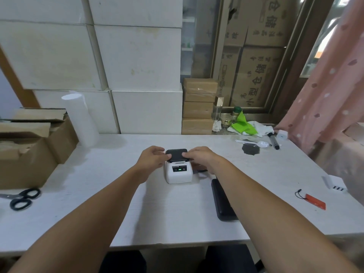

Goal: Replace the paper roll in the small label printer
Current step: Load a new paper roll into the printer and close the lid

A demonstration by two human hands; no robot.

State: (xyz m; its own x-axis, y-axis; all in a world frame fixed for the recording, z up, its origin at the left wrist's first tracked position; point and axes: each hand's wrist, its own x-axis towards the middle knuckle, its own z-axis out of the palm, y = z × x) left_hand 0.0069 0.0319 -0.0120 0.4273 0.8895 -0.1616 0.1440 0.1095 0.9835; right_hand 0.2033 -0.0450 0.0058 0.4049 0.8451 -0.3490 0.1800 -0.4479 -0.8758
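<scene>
A small white label printer (178,174) stands in the middle of the white table (118,194), with a green light lit on its front panel. Its black lid (176,154) sits on top, tilted slightly up. My left hand (152,157) grips the lid's left side with thumb and fingers. My right hand (199,155) rests on the lid's right side, fingertips on its top. Whether the lid is fully down I cannot tell. No paper roll shows inside the printer.
A black power bank (221,200) lies right of the printer, cabled to it. Scissors (21,198) and open cardboard boxes (29,146) are at the left. A white roll (80,119) stands at the back. A red tag (315,201), marker (274,142) and spoon (262,143) lie at the right.
</scene>
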